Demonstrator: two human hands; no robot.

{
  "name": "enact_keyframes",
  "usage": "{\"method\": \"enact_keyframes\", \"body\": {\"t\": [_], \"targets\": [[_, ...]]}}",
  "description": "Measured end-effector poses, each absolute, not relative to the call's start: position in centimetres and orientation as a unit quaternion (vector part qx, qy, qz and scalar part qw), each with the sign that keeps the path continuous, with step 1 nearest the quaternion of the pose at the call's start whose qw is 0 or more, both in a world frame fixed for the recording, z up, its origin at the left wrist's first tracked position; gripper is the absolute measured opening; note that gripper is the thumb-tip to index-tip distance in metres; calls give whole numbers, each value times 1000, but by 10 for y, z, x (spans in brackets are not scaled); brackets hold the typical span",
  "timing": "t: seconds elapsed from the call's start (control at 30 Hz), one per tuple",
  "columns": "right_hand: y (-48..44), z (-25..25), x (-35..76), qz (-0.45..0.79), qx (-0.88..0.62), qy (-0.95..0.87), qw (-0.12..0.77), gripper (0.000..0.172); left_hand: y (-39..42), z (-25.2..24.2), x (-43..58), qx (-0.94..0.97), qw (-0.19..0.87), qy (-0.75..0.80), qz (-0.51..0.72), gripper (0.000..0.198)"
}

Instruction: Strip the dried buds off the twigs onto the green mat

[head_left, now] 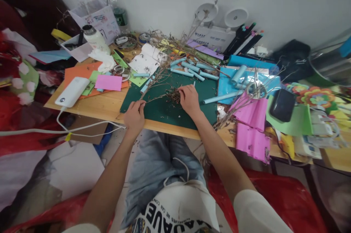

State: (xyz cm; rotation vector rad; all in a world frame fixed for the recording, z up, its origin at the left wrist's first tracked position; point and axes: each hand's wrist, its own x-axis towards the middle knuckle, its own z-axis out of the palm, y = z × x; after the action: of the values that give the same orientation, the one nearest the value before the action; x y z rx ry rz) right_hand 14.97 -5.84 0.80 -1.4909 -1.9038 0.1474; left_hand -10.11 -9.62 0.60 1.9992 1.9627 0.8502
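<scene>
Pinching a thin dry twig [155,98] between thumb and fingers, my left hand [135,115] is at the near left corner of the green mat [161,114]. From there the twig goes toward a small heap [172,96] of dark dry bits, which lies about the middle of the mat. My right hand [189,100] is at the right side of this heap, with the fingers bent together; whether they grasp something there, I cannot tell. As I judge it, one part is done, because the heap is already gathered and some loose crumbs lie around it. Much seems left: behind the mat, many long branches [186,51] lie across the other things, looking whole. Along the far side of the mat are light blue paper rolls [181,72], apart from the heap. Farther right, scissors [256,86] lie near pink paper [251,112], and at the left is a white power bank [72,92].
</scene>
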Motion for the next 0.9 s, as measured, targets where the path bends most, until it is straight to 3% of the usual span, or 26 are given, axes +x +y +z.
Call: {"method": "enact_keyframes", "body": {"t": [0.23,0.5,0.9], "targets": [[-61,3,159,35,-587,-711,386,35,-97,8,-101,680,98,666,290,29],[-65,10,154,1,-583,-747,321,24,-97,8,-102,686,101,661,288,28],[-66,12,152,16,-585,-751,305,24,-97,9,-101,683,100,663,288,27]]}}
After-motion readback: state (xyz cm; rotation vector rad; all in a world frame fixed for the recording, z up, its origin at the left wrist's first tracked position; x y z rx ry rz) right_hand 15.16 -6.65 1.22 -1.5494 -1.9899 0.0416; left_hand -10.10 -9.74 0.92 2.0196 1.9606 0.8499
